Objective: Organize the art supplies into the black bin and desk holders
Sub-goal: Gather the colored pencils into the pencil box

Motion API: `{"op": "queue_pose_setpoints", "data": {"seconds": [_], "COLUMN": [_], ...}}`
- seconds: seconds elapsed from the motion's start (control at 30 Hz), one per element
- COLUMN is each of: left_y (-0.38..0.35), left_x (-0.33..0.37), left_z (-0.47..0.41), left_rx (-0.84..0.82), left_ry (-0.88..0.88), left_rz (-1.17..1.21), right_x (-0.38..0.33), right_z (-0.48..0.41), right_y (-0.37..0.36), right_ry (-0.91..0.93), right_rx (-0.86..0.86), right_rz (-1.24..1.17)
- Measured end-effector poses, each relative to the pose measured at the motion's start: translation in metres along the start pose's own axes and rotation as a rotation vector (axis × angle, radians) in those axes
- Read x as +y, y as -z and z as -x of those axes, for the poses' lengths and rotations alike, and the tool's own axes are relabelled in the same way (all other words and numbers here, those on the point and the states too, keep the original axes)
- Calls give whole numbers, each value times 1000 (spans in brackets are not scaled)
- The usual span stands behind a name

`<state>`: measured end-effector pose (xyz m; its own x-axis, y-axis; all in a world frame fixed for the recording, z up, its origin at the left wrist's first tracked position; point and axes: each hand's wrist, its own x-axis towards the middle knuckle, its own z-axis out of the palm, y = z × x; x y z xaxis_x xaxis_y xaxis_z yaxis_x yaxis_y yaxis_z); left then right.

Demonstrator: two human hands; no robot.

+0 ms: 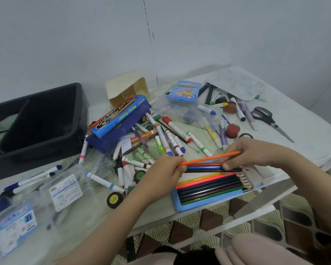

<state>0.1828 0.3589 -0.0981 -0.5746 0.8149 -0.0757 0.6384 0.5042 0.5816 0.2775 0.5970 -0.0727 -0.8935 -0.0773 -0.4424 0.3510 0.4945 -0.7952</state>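
My left hand and my right hand hold a small bunch of coloured pencils between them, one hand at each end. An orange pencil lies on top, with red, blue and black pencils under it. The bunch hovers just above an open blue pencil box at the table's front edge, where several more pencils lie in a row. The black bin stands at the back left. A cream desk holder lies tipped over behind the pile.
Markers, pens and paint pots are scattered over the middle of the table. A blue water colour box rests on a dark pouch. Black scissors lie at the right. Clear plastic cases sit at front left, a clear palette at back right.
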Motion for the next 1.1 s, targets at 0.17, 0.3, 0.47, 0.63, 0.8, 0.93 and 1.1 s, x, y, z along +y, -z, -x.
{"op": "queue_pose_setpoints", "data": {"seconds": [0.17,0.3,0.47,0.63,0.8,0.93,1.1], "left_y": [-17,-30,-42,-45,-50,-52,-53], "left_x": [-3,-10,-12,-13,-11,-11,-11], "left_z": [1,4,13,25,29,29,32], "left_rx": [165,327,412,378,382,400,390], "left_ry": [-71,-115,-88,-70,-84,-78,-72], "left_rz": [-142,-166,-60,-61,-168,-237,-234], "right_x": [3,10,23,34,42,49,53], "right_z": [-8,-14,-16,-16,-16,-18,-17], "right_y": [2,1,0,3,2,5,3], "right_ry": [84,140,228,302,361,401,488], "right_rx": [70,139,168,206,226,238,308], "right_rz": [279,433,449,427,386,426,410]}}
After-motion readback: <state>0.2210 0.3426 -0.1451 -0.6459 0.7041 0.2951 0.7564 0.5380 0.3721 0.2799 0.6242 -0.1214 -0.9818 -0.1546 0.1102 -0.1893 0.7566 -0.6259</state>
